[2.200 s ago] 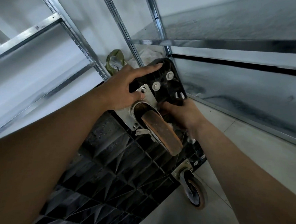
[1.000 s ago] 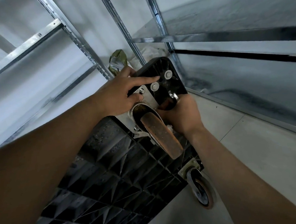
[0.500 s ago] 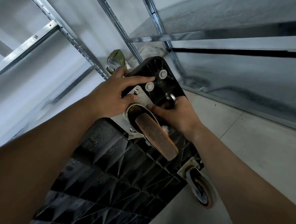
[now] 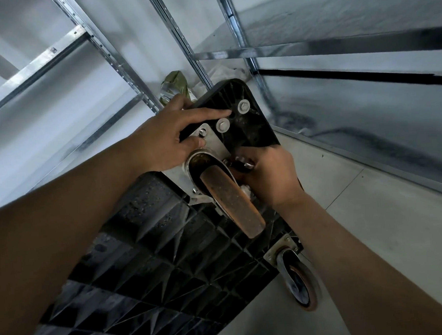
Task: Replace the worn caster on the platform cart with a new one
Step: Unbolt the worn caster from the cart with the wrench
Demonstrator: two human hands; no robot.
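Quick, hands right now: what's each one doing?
Left hand: open, fingers flat on the cart, thumb on the caster plate.
Right hand: closed on a small dark tool by the plate.

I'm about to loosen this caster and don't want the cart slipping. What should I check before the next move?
1. Hold on the cart: ok; left hand presses flat on its corner.
2. Seating of the dark tool on a fastener: cannot tell; right hand grips it beside the mounting plate, tip hidden.
3. Presence of the bolt by the left thumb: ok.
4. Attachment of the worn caster: ok; its plate lies against the cart.
5. Replacement ready: cannot tell; none in view.
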